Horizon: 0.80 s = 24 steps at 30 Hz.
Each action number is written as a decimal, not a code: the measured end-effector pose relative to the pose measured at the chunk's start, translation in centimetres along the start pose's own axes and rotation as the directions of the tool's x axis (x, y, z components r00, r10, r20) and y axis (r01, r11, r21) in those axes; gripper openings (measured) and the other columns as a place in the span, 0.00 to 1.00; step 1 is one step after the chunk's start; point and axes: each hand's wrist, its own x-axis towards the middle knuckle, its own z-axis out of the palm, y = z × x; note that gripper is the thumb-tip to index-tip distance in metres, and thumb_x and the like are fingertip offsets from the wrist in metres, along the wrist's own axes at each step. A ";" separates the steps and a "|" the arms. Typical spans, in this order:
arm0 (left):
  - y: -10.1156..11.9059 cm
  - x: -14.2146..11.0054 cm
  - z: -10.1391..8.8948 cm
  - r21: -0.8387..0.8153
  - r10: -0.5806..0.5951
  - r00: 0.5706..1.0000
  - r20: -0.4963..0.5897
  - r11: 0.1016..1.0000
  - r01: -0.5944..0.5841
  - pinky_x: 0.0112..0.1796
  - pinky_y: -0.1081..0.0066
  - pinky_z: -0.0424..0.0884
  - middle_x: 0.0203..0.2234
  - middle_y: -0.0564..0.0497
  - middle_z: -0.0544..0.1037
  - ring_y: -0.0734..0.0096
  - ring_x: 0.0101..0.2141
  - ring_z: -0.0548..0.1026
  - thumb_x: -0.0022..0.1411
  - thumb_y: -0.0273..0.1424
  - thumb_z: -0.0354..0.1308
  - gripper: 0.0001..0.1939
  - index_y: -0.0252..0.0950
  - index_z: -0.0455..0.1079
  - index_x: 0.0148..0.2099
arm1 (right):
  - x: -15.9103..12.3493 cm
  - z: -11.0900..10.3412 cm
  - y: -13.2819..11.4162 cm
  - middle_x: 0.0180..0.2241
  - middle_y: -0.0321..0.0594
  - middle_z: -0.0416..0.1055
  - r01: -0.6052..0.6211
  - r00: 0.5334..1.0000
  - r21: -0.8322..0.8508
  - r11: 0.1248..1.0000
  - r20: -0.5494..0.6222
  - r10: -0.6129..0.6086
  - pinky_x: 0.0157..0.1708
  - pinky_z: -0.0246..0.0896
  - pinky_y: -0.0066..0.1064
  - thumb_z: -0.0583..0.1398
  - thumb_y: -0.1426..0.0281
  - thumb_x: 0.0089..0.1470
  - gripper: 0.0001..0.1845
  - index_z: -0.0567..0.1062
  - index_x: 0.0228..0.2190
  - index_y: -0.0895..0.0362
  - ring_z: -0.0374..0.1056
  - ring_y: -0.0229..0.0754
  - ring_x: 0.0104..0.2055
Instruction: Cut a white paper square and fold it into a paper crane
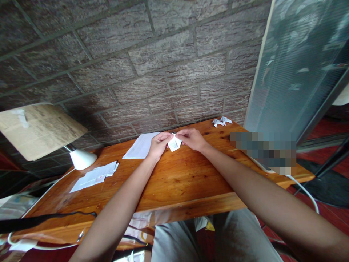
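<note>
A small piece of folded white paper (pixel 174 143) is held up between both hands over the wooden table. My left hand (pixel 159 143) pinches its left upper edge with thumb and fingers. On the opposite side, my right hand (pixel 192 138) grips the right upper edge in the same way. The paper has visible creases and narrows toward its top; its fold details are too small to tell. Behind my left hand lies a stack of white sheets (pixel 139 146). Two folded paper figures (pixel 222 121) sit at the table's back right.
On the left stands a lamp with a white base (pixel 82 159) and brown paper shade (pixel 40 127). Loose white paper pieces (pixel 95 176) lie before it. A blurred-out device (pixel 265 154) with a white cable (pixel 308 191) is on the right. A brick wall (pixel 163 65) rises behind the table (pixel 188 182).
</note>
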 end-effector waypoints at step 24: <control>-1.1 0.6 -0.1 0.177 0.264 0.962 0.070 0.946 -0.272 0.28 0.75 0.65 0.24 0.53 0.75 0.74 0.26 0.71 0.53 0.39 0.64 0.13 0.35 0.69 0.33 | -0.1 1.3 1.3 0.33 0.36 0.73 -0.055 0.998 -0.055 0.997 0.012 0.056 0.33 0.62 0.29 0.70 0.60 0.38 0.26 0.73 0.40 0.57 0.68 0.38 0.32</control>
